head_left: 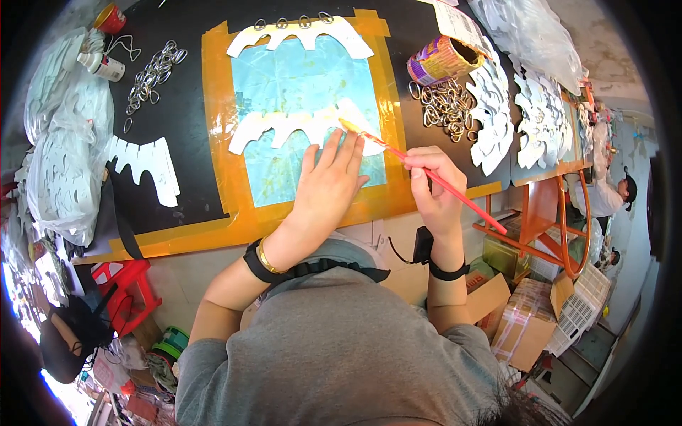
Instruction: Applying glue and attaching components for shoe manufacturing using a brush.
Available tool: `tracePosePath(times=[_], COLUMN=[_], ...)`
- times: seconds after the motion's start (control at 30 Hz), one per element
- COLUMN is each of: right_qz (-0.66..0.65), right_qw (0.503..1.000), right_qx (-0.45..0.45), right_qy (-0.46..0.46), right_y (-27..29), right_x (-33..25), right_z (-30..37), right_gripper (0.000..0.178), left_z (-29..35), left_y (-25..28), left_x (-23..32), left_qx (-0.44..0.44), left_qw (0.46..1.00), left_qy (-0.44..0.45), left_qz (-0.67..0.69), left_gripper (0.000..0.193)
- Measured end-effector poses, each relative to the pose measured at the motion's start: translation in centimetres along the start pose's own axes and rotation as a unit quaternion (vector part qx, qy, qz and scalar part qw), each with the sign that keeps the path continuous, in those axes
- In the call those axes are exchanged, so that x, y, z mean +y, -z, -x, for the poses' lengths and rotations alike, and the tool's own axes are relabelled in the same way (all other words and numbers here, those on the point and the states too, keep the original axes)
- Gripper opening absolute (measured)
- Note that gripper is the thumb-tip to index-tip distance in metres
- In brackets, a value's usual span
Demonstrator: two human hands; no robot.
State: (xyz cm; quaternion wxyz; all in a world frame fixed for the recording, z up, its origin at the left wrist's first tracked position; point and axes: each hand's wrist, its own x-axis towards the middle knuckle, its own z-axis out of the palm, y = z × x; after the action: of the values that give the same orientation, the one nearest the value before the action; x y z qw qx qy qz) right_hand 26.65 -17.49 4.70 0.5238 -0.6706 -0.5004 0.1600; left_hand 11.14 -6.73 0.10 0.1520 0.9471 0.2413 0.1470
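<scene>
My right hand (pixel 439 186) grips a red-handled brush (pixel 465 194). Its yellowish tip rests on a white scalloped piece (pixel 259 128) that lies across the lower part of a blue sheet (pixel 284 79). With fingers stretched out, my left hand (pixel 328 179) lies over the near edge of this piece, just left of the brush tip, and hides part of it. A second white scalloped piece (pixel 344 35) lies along the far edge of the sheet. Several metal oval rings (pixel 304 22) sit on its upper edge.
Orange-brown tape (pixel 218 128) frames the sheet on the black table. Loose rings (pixel 153 74) lie at left, beside stacked white pieces (pixel 145 160) and plastic bags (pixel 67 163). At right are more rings (pixel 447 110), a cut-open container (pixel 444 62) and piled white pieces (pixel 491 117).
</scene>
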Motion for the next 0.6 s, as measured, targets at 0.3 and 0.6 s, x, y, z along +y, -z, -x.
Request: tracePosePath(times=[0.3, 0.6], right_qz=[0.005, -0.013], right_qw=[1.0, 1.0], right_qx=[0.015, -0.006], right_qy=[0.023, 0.015], right_y=[0.0, -0.6], right_x=[0.4, -0.2], right_z=[-0.1, 0.1], right_gripper=[0.012, 0.011], left_z=[0.0, 0.2], left_y=[-0.1, 0.2], left_x=[0.0, 0.0], left_qx=[0.0, 0.0], left_qw=[1.0, 1.0], left_qy=[0.001, 0.001], left_qz=[-0.002, 0.01], left_gripper=[0.059, 0.058])
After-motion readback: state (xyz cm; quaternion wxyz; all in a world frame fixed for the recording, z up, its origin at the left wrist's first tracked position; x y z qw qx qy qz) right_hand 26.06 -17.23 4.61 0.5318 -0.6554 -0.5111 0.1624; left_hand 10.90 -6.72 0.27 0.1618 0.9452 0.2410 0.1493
